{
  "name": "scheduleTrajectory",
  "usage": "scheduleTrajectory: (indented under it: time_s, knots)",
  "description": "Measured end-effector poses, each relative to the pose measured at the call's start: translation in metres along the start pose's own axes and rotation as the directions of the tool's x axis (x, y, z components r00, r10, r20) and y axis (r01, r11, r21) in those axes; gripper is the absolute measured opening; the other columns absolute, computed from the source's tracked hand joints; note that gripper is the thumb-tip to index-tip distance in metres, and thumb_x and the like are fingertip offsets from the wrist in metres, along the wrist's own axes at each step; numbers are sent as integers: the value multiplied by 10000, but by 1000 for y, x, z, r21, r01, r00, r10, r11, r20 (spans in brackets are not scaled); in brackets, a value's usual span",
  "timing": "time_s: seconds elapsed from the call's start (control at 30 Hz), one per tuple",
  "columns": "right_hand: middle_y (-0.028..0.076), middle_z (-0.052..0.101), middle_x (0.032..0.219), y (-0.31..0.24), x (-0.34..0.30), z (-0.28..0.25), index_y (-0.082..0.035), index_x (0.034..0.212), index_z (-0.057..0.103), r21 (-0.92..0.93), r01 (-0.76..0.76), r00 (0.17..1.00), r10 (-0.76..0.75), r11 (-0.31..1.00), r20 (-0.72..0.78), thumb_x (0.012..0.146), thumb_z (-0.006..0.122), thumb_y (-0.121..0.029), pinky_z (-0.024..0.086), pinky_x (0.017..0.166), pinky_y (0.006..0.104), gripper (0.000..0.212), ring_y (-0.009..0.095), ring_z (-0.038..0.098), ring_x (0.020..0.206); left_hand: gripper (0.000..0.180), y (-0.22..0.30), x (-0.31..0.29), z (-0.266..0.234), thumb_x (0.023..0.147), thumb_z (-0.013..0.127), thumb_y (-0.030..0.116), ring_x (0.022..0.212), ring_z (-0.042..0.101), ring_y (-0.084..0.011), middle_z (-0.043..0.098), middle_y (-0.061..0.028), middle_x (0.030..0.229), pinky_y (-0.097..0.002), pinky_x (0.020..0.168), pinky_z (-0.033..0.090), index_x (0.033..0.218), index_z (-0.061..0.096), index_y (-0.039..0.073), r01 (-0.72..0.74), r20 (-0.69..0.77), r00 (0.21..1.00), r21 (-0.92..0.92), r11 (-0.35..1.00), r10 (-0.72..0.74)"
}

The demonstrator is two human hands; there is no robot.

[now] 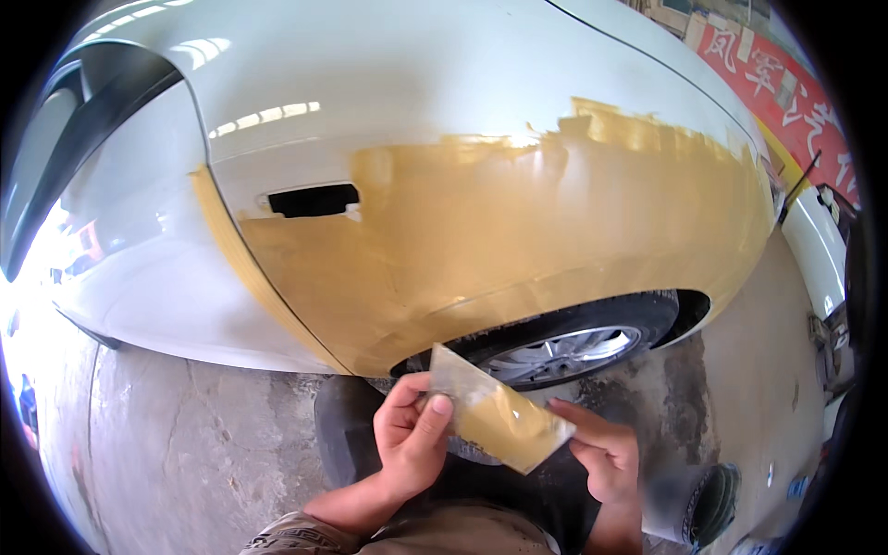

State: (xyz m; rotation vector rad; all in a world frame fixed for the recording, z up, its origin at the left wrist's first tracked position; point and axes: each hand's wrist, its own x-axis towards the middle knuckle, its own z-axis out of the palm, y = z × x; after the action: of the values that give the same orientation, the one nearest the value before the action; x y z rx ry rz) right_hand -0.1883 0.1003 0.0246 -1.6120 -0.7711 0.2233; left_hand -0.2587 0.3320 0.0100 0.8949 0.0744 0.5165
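Note:
A flat, translucent putty board (462, 379) with a thick smear of yellow body filler (507, 421) is held up in front of my lap. My left hand (412, 444) grips its left edge, thumb on top and fingers bent behind. At the opposite corner, my right hand (606, 450) pinches the board's edge between thumb and fingers. Whether a thin spreader is also in that hand, I cannot tell. Beyond the hands stands a silver-white car whose rear side panel (518, 222) is coated with yellow filler above the wheel arch.
Just past the board is the rear wheel (555, 356). The panel has a dark rectangular opening (314, 201); yellow filler also edges the door (120, 231). A bucket (712, 504) stands at lower right on the stained concrete floor (203, 435). A red banner (777, 83) hangs at far right.

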Motion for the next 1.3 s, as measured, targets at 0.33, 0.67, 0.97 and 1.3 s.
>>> scheduleTrajectory:
  time_s: [0.33,0.67,0.97,1.3]
  knots:
    - [195,653,1181,-40,57,-12,35,1190,618,-709,153,512,-669,688,-539,939,492,-18,492,922,459,286,370,638,1078,242,28,0,-50,950,573,59,951,650,-167,682,-120,1061,-304,894,494,1169,537,-38,-120,-102,989,-117,986,109]
    - [111,680,1176,-98,188,89,-22,1150,703,-959,276,560,-821,58,111,847,570,31,395,1006,429,335,330,603,1159,231,42,-13,-98,944,569,36,947,671,-189,680,-132,1066,-310,872,533,1163,541,-32,-183,-167,972,-93,979,166]
    - [-5,685,1179,-4,141,142,-163,1100,746,-976,217,661,-737,6,142,874,668,-159,389,912,370,240,271,617,1128,254,48,-14,-108,959,568,42,898,645,-128,687,-118,1011,-262,862,482,1183,511,-64,-149,-236,964,-107,983,120]
    - [24,677,1170,35,69,103,-145,1118,724,-985,149,815,-575,83,75,881,623,-115,392,924,380,260,257,602,1106,243,46,-10,-88,976,532,64,995,652,-188,662,-151,1109,-312,895,521,1196,521,-39,-217,-205,959,-80,973,197]
